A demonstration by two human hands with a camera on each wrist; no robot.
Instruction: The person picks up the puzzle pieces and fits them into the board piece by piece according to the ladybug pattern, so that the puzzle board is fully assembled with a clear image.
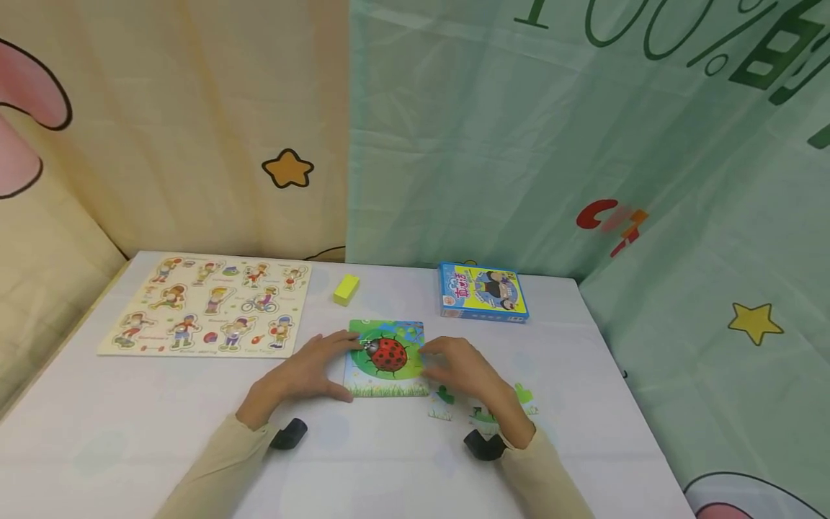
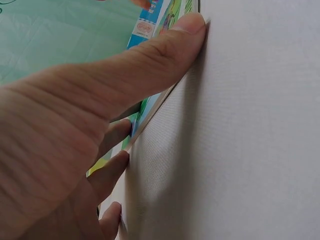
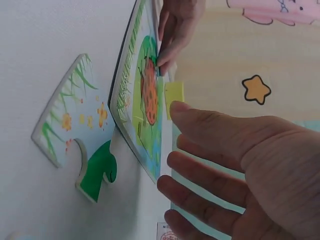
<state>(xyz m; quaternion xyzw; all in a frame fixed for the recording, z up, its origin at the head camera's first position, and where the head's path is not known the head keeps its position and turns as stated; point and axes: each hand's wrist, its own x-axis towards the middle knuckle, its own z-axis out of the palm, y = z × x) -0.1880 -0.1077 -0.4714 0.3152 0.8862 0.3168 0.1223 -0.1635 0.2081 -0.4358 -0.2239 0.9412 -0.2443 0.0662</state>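
Ladybug board [image 1: 389,375] is laid flat near the middle of the white table [image 1: 363,461], between the two hands, its red ladybug set on a green oval above a strip of grass. Its left edge is touched by the left hand [image 1: 305,371], whose thumb is spread wide from the fingers and placed at the near corner. The right hand [image 1: 463,367] is held at the right edge, fingers loosely extended and set apart, with nothing gripped; whether the board is touched by its fingertips cannot be told.

Just beside the near right corner, a loose puzzle piece [image 1: 441,407] with a dark green shape and grass is seen. Further right, a second piece [image 1: 483,417] is partly covered by the right forearm, and a third piece [image 1: 525,395] is seen past it.

Beyond the ladybug board, a yellow block [image 1: 346,290] is placed to the left and a blue-and-yellow box [image 1: 483,292] to the right. At the far left, a large board of sports figures [image 1: 207,306] is laid.
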